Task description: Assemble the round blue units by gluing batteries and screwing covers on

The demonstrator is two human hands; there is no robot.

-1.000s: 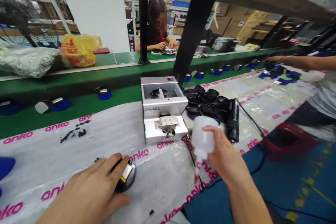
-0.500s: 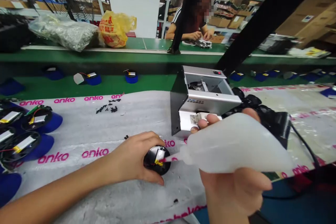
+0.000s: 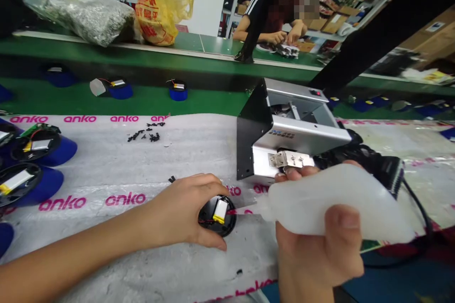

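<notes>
My left hand [image 3: 194,210] curls its fingers and thumb around a round black housing [image 3: 209,222] on the plastic-covered bench. Inside that housing lies a small silver battery [image 3: 221,209] with yellow tape at one end and a thin red wire. My right hand [image 3: 320,246] is wrapped around a translucent white squeeze bottle [image 3: 330,196], which lies nearly level. The bottle's thin nozzle [image 3: 249,209] points left, its tip at the right rim of the housing. Whether the tip touches the rim I cannot tell.
A grey metal machine [image 3: 298,128] stands just beyond my right hand. Blue units with batteries [image 3: 53,149] crowd the left. Small black bits [image 3: 145,132] lie on the printed plastic sheet [image 3: 192,147]. More blue units [image 3: 178,91] sit on the green strip. A person [image 3: 277,19] works opposite.
The nozzle tip has drawn back from the battery's taped end to the housing's right rim. My right thumb has shifted up onto the bottle's side. My left hand keeps its grip.
</notes>
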